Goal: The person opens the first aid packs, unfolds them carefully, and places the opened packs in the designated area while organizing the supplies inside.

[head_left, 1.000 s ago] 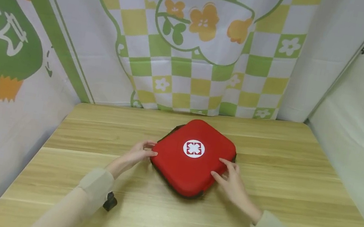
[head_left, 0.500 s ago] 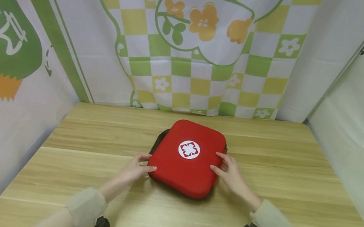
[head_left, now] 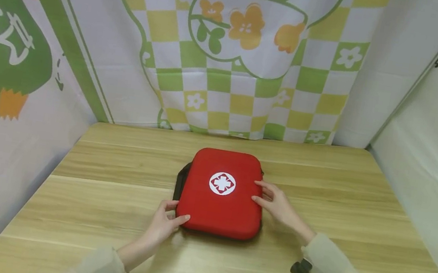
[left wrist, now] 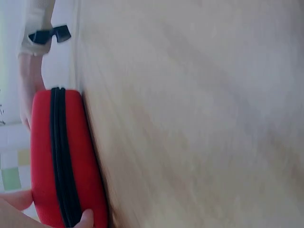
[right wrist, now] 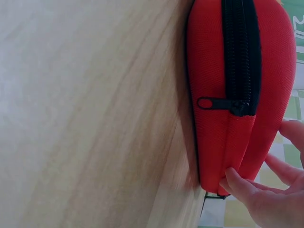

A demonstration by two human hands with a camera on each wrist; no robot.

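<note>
A red zippered first-aid case [head_left: 233, 210] lies flat on the wooden table in the head view, a white round cross emblem [head_left: 222, 183] on its lid. My left hand [head_left: 162, 225] grips the near left corner, thumb on the lid, fingers down the side. On the right edge, my right hand [head_left: 278, 205] has two fingertips over the lid. Another of its fingertips [right wrist: 232, 178] presses the side in the right wrist view. A black zipper [left wrist: 61, 152] runs round the case, and its pull [right wrist: 213, 103] hangs near the zipper's end.
A black carry handle [head_left: 180, 183] sticks out from the case's left side. The wooden tabletop [head_left: 344, 189] ends at a patterned cloth [head_left: 228, 80] behind and pale cloth walls at both sides. Small black cameras [head_left: 301, 270] ride on the wrists.
The first-aid case has turned from a diagonal position to nearly square with the table and come slightly nearer. My left hand moved toward me with its corner; the right hand shifted slightly left.
</note>
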